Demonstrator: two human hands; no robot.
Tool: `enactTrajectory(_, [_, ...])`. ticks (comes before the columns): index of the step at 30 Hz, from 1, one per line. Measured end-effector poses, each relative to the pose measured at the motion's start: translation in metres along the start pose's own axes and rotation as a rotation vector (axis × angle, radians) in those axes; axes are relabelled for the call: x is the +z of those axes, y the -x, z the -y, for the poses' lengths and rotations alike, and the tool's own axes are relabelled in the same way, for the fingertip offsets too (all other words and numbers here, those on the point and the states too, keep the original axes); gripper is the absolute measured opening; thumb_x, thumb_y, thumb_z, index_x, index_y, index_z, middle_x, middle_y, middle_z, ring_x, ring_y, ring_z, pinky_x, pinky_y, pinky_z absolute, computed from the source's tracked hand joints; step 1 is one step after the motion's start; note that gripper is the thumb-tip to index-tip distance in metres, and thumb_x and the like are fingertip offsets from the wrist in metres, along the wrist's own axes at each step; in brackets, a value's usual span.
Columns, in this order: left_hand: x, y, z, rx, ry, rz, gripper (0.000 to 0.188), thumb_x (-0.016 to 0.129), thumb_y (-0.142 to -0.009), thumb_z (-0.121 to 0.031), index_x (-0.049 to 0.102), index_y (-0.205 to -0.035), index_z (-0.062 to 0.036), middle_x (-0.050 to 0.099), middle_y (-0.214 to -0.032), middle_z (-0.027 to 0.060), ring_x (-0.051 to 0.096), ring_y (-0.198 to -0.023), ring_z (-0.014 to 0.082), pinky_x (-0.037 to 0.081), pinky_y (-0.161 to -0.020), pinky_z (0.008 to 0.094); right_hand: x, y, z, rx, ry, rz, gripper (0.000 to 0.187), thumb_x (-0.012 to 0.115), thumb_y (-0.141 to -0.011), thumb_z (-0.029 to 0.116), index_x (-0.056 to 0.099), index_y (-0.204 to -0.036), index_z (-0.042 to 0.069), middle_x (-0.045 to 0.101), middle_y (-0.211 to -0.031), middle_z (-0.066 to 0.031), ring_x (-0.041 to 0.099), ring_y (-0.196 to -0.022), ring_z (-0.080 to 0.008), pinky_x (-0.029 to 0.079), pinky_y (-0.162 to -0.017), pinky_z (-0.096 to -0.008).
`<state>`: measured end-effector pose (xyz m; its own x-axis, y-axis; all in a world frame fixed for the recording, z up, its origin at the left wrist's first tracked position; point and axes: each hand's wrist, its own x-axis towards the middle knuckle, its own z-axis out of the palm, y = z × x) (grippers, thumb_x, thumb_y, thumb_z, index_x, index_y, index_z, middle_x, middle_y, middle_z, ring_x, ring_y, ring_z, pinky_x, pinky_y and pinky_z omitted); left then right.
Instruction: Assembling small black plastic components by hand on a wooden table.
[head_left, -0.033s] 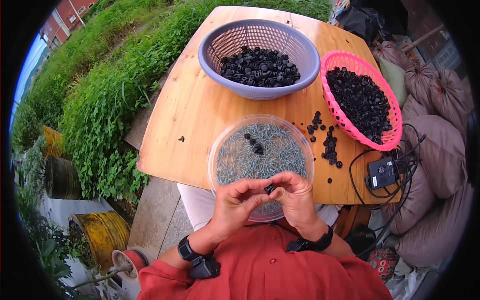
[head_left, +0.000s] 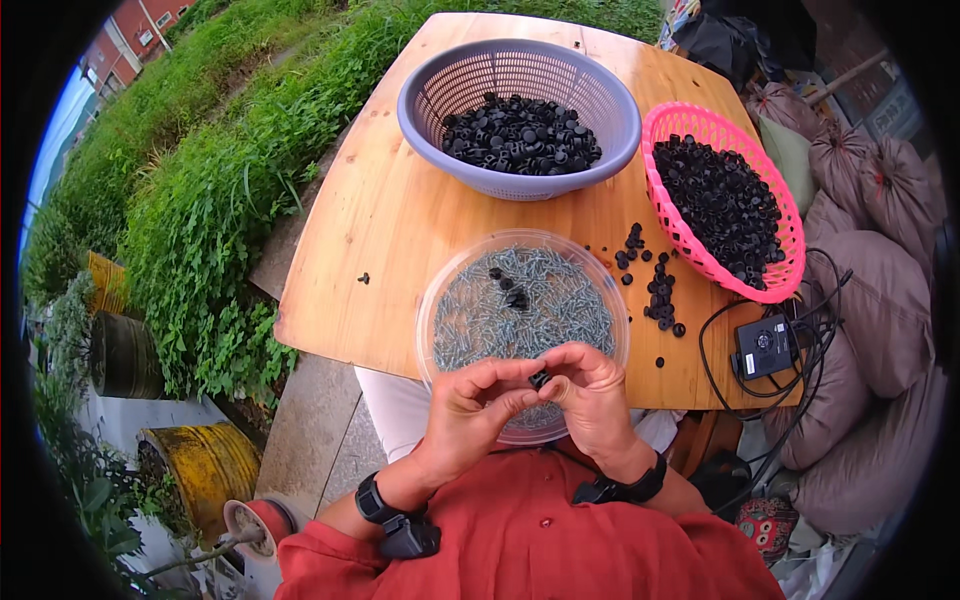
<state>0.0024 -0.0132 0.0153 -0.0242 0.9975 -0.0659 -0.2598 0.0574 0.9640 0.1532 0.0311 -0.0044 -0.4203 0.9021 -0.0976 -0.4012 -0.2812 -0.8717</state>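
Note:
Over the near side of a round clear tub (head_left: 424, 318) of small silver screws (head_left: 470, 325), both my hands meet at the fingertips. A small black plastic part (head_left: 540, 379) is pinched between them. My left hand (head_left: 470, 405) has its thumb and index finger closed at the part's left side. From the other side, my right hand (head_left: 592, 400) grips it with thumb and index finger, covering much of it. Several black plastic pieces (head_left: 516, 298) lie on top of the screws. The screws nearest me are partly hidden by my hands.
A grey-purple basket (head_left: 425, 150) of black parts stands at the back of the wooden table (head_left: 350, 260). Right of it is a pink basket (head_left: 690, 240) with more. Loose black pieces (head_left: 660, 295) lie beside the tub, near a black box (head_left: 765, 345) with cables.

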Motion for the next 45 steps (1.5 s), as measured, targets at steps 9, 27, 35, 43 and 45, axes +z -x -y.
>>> enactTrajectory(9, [-0.002, -0.005, -0.005, 0.159, -0.209, 0.019, 0.029, 0.061, -0.079, 0.006, 0.063, -0.107, -0.0021, 0.061, -0.082, 0.0060, 0.060, -0.075, 0.0110, 0.049, -0.067, 0.0222, 0.006, -0.005, 0.003, 0.008, -0.054, 0.037, 0.021, 0.064, -0.081, 0.000, 0.057, -0.100, 0.002, 0.058, -0.091, -0.0029, 0.057, -0.079, -0.0087, 0.050, -0.072, -0.0218])
enactTrajectory(27, [-0.005, -0.132, -0.085, 0.178, -0.293, -0.206, 0.039, 0.065, -0.083, -0.018, 0.054, -0.115, 0.0013, 0.064, -0.096, 0.0109, 0.060, -0.066, 0.0103, 0.046, -0.054, 0.0202, -0.067, -0.047, 0.070, -0.409, 1.447, -0.317, 0.021, 0.061, -0.075, 0.003, 0.064, -0.096, 0.003, 0.059, -0.090, -0.0107, 0.054, -0.088, -0.0297, 0.044, -0.078, -0.0367])
enactTrajectory(35, [0.002, -0.086, -0.052, 0.188, -1.257, 0.232, 0.026, 0.072, -0.070, -0.014, 0.063, -0.093, -0.0052, 0.061, -0.086, 0.0082, 0.060, -0.067, 0.0221, 0.047, -0.058, 0.0338, -0.079, -0.062, 0.065, -0.339, 1.610, -0.273, 0.016, 0.063, -0.072, 0.004, 0.065, -0.088, 0.005, 0.060, -0.088, -0.0091, 0.053, -0.085, -0.0279, 0.044, -0.077, -0.0373])
enactTrajectory(43, [-0.006, -0.059, -0.006, 0.162, -1.377, 0.074, 0.015, 0.067, -0.070, -0.013, 0.056, -0.077, -0.0056, 0.053, -0.076, 0.0108, 0.058, -0.073, 0.0314, 0.045, -0.060, 0.0413, -0.072, -0.058, 0.063, -0.461, 1.437, -0.330, 0.021, 0.065, -0.070, 0.003, 0.066, -0.091, 0.005, 0.060, -0.082, -0.0077, 0.057, -0.075, -0.0221, 0.046, -0.069, -0.0323])
enactTrajectory(45, [-0.010, -0.059, -0.006, 0.219, -1.271, 0.035, 0.011, 0.065, -0.070, -0.007, 0.057, -0.078, -0.0053, 0.055, -0.077, 0.0125, 0.057, -0.069, 0.0326, 0.045, -0.059, 0.0401, -0.064, -0.049, 0.063, -0.373, 1.176, -0.285, 0.020, 0.065, -0.073, 0.002, 0.065, -0.093, 0.004, 0.060, -0.079, -0.0053, 0.055, -0.069, -0.0166, 0.045, -0.065, -0.0278])
